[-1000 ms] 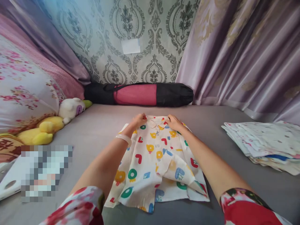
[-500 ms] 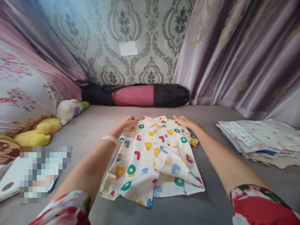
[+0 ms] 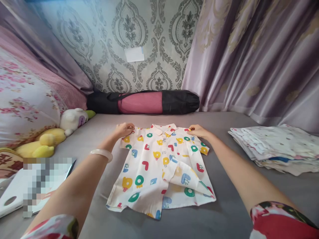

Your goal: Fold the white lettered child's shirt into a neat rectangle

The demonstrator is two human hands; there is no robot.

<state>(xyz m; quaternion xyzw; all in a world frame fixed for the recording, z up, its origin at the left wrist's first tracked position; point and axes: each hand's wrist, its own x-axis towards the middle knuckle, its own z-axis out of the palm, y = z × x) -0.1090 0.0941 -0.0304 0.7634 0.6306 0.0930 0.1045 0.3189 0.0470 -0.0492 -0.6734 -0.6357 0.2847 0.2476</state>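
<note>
Left hand (image 3: 125, 129) has moved outward along the white shirt (image 3: 152, 162), from collar to sleeve, fingers pinching its upper edge; right hand (image 3: 199, 130) touches the opposite shoulder, grip not determinable. Shirt lies spread on the grey sheet (image 3: 194, 225), collar toward the far edge; print multicoloured, one lower front flap turned back.

The white cloth shirt with multicoloured prints (image 3: 149, 159) is partly hidden by its own fold; the right edge crops the folded white fabric stack (image 3: 276, 142).
</note>
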